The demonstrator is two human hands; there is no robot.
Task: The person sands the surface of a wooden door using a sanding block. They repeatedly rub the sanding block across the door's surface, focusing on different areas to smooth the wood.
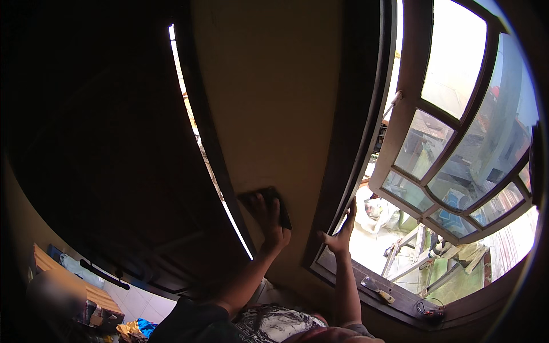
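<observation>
With fingers spread over it, my left hand presses a dark flat sheet, its material unclear, against the plain wall strip between a dark door and a window frame. My right hand rests against the dark window frame at its lower inner side, thumb apart from the fingers, with no object seen in it. Below it, on the window sill, lies a scraper or putty knife with a pale handle. Farther right on the sill is a small dark item with a wire loop.
A glass-paned casement window stands swung outward at right. Outside are a wooden trestle or ladder and a white bag. The dark door fills the left; cloths and a striped wooden surface lie at lower left.
</observation>
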